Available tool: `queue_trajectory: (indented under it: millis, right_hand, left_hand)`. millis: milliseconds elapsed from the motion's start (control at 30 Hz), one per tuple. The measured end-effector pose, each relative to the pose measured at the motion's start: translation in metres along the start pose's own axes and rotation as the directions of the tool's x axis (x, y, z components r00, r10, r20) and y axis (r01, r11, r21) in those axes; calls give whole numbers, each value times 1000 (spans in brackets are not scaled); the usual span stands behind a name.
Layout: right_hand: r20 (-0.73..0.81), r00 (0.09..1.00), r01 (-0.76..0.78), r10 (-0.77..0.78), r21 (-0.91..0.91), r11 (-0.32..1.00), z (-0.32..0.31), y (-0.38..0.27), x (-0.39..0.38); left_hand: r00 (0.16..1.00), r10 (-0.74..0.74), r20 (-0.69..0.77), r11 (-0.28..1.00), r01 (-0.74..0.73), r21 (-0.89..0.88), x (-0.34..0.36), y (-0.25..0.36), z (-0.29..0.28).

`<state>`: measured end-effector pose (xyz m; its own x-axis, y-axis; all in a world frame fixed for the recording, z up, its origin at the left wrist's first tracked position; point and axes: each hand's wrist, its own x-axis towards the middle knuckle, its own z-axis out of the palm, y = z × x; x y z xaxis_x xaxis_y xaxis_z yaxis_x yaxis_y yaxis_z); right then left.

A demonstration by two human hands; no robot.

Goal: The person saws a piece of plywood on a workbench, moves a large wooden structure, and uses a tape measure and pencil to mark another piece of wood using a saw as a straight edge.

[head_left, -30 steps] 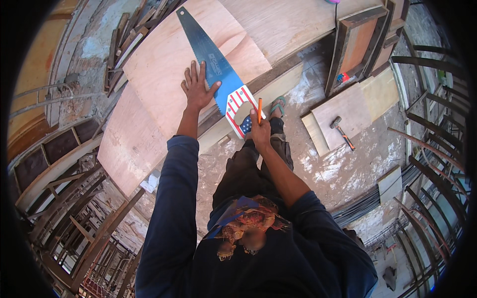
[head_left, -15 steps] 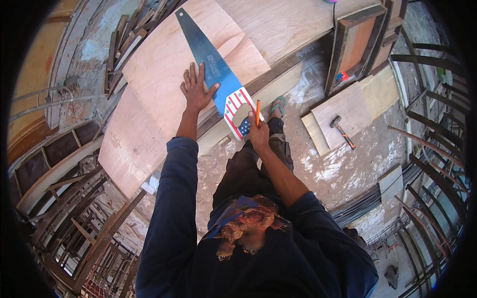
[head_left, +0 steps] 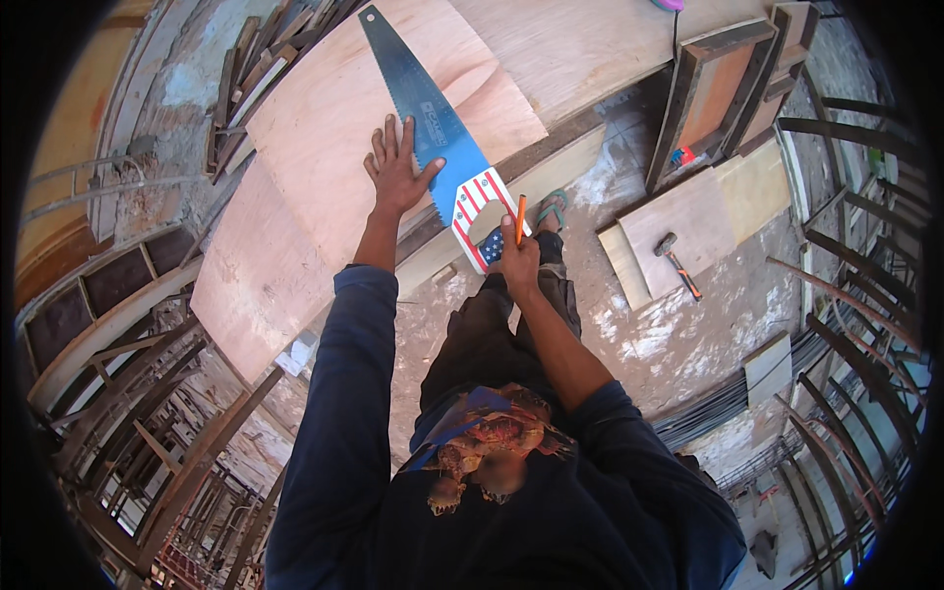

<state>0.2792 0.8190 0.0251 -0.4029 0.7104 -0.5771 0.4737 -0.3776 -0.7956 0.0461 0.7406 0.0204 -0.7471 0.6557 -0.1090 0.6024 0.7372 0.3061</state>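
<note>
A handsaw (head_left: 433,118) with a blue-and-grey blade lies across a thin plywood sheet (head_left: 305,147), its tip pointing away from me. Its handle (head_left: 473,202) has red and white stripes and a blue starred part, and sticks out past the sheet's near edge. My left hand (head_left: 397,181) rests flat on the plywood with fingers spread, beside the toothed edge; its thumb reaches over the blade. At the near end of the handle, my right hand (head_left: 519,261) is closed round the grip, with an orange pencil (head_left: 520,218) standing up from the same fist. Its fingertips are hidden.
On the floor to the right, a hammer (head_left: 678,265) lies on plywood offcuts (head_left: 713,221). Wooden frames (head_left: 708,98) stand behind them, near a small red-and-blue item (head_left: 682,155). Scrap timber (head_left: 251,84) is piled at the far left. My sandalled foot (head_left: 553,211) is below the work surface.
The saw, both hands and the plywood appear slightly shifted to the right in view, together with the surroundings. The left hand stays flat and the right keeps its grip.
</note>
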Motion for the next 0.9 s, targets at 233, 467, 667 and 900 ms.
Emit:
queue_trajectory:
  millis: [233,467,667,900]
  right_hand:
    - [3,997,-81,81,-3,997,4,23,10]
    - [-8,998,-68,68,-42,997,4,27,14]
    - [95,994,-50,56,-60,997,-5,16,12]
    - [149,986,-60,72,-82,995,-12,9,8]
  left_hand:
    - [1000,7,-10,1000,-7,-7,1,1,0]
    - [999,-42,28,998,41,55,10,15,-18]
    - [963,-78,257,944,-12,330,43,30,-52]
    - [943,-167,287,985,144,99,51,38,-51]
